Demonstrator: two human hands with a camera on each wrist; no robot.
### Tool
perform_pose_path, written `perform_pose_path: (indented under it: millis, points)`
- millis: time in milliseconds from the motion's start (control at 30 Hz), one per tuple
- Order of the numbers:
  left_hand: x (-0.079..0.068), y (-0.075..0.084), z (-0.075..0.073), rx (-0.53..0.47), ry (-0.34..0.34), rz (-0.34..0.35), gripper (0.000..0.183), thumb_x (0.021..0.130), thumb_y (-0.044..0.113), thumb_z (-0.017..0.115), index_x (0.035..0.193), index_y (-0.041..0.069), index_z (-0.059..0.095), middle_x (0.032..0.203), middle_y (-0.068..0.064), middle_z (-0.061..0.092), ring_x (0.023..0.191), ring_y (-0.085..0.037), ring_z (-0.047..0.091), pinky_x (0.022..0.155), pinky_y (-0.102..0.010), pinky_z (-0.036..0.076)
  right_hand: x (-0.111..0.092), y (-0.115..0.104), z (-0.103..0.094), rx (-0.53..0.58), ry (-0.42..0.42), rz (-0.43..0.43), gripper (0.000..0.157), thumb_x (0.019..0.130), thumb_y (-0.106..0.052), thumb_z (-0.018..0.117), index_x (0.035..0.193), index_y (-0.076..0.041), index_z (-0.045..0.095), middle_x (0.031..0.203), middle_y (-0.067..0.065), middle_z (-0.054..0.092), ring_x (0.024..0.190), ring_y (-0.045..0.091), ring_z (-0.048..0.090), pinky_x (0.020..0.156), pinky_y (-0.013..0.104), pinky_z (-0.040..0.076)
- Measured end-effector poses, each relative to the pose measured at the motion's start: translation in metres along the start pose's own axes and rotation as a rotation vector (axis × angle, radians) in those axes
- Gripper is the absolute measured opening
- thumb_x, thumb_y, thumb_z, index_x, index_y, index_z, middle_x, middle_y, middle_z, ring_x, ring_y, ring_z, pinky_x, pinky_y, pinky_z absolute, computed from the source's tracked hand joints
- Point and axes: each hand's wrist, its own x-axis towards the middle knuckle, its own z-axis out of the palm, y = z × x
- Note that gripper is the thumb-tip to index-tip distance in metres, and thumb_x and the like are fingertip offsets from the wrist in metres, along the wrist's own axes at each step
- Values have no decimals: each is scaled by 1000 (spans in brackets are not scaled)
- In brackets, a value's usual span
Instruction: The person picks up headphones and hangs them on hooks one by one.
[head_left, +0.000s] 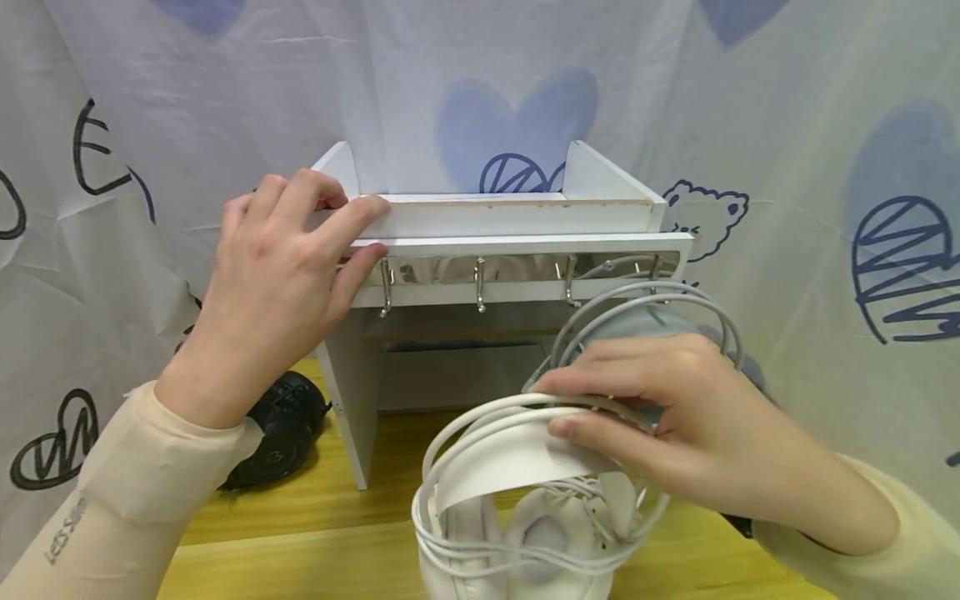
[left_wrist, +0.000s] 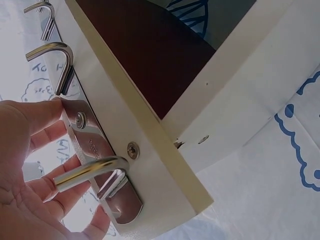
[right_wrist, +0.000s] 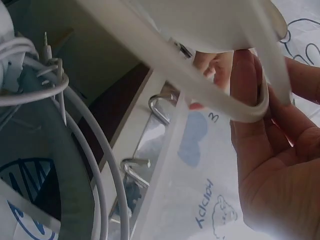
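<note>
My left hand (head_left: pixel 281 242) grips the front of a white shelf (head_left: pixel 517 221) at its left end, fingers over the upper board and thumb at the hook rail (head_left: pixel 438 268). In the left wrist view, its fingers lie around the metal hook plate (left_wrist: pixel 90 142). My right hand (head_left: pixel 675 417) pinches the headband of white headphones (head_left: pixel 525 458) and the white cable (head_left: pixel 450 546) looped around it. The headphones hang below the rail, ear cups downward. Metal hooks (head_left: pixel 480 283) line the rail; those at the left and middle carry nothing.
At the rail's right end hang grey-green headphones (head_left: pixel 645 325) with a looped grey cable (head_left: pixel 720 321), partly behind my right hand. A black object (head_left: pixel 281 437), apparently headphones, lies on the yellow wooden table (head_left: pixel 255 542) left of the shelf. Patterned white curtains (head_left: pixel 787 100) surround everything.
</note>
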Motion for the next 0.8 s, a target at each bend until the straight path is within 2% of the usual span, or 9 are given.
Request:
perform_pose_path:
  millis: [300, 567, 800]
  points:
    - [0, -1, -1, 3, 20, 9, 30, 93, 21, 73, 122, 17, 69, 108, -16, 59, 91, -40, 48, 77, -60, 40, 11, 8, 12, -20, -22, 5, 28, 87, -10, 77, 114, -19, 75, 89, -20, 65, 67, -6, 51, 59, 8, 41]
    - [0, -1, 0, -2, 7, 10, 30, 94, 22, 72, 123, 18, 68, 110, -16, 59, 92, -40, 46, 77, -60, 39, 21, 19, 20, -6, -71, 85, 23, 92, -16, 74, 115, -18, 75, 89, -17, 66, 64, -3, 50, 55, 14, 41]
    - [-1, -1, 0, -5, 12, 4, 30, 94, 23, 72, 123, 18, 69, 109, -16, 59, 92, -39, 47, 77, -59, 39, 34, 32, 27, -45, -62, 69, 24, 93, -19, 73, 115, -13, 75, 91, -11, 70, 65, -2, 51, 58, 17, 44]
